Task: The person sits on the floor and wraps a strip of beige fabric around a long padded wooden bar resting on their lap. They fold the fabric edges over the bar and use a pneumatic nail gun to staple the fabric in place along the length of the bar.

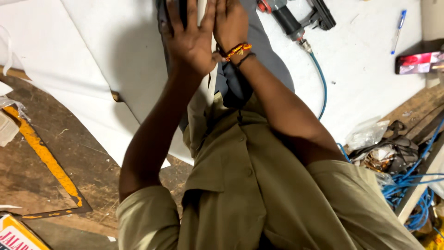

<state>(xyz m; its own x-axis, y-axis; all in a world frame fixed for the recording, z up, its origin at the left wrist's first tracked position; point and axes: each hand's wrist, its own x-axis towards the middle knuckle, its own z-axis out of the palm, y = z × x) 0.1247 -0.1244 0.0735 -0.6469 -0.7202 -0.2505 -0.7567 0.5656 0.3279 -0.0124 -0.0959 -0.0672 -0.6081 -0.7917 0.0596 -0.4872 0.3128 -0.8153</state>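
At the top centre of the head view, both hands press flat on a grey fabric strip [266, 51] that runs down the desk toward the person's olive shirt [249, 185]. Left hand [188, 34]: open, fingers spread, palm down at the strip's left edge, against the large white sheet [115, 51]; nothing grasped. Right hand [230, 23]: also flat and open, just beside the left, an orange and black thread band [237, 50] at the wrist; fingertips cut off by the frame edge, so contact there cannot be confirmed. Pneumatic stapler [296, 18] lies near, to the right of the hands, its blue air hose [320, 83] curving down across the white desk [370, 78]. Risk, as a judgement: uneven pressure from the two palms could let the fabric slide or wrinkle over the smooth sheet; the hose lies close to the right forearm and could be snagged, dragging the stapler. Blue pen [398, 30] and a red and black object [418, 62] lie well apart at the right; yellow-edged board [44, 153] on the brown surface at left. Hidden: the strip's upper end, and whatever lies under the palms. Tangle of blue cord and plastic bags [393, 157] at right is hard to make out.
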